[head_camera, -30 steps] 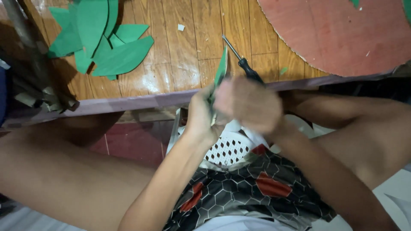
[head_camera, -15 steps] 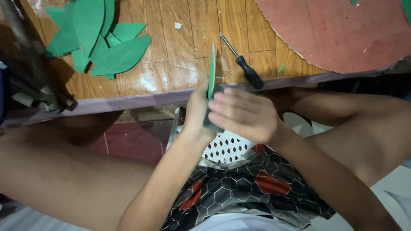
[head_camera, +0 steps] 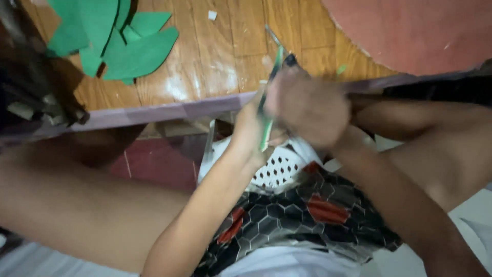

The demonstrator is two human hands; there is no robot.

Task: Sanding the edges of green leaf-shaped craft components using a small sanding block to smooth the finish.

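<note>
At counter edge | left hand (head_camera: pixel 251 131) pinches thin green paper strip (head_camera: pixel 270 97), edge-on | right hand (head_camera: pixel 307 105) curled over it, blurred, grip unclear | strip light, floppy, tears easily; hold near lower end.

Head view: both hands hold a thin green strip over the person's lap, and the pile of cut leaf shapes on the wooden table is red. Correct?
Not quite. In the head view the leaf shapes are green, not red. The rest holds: left hand and right hand hold the green strip.
</note>
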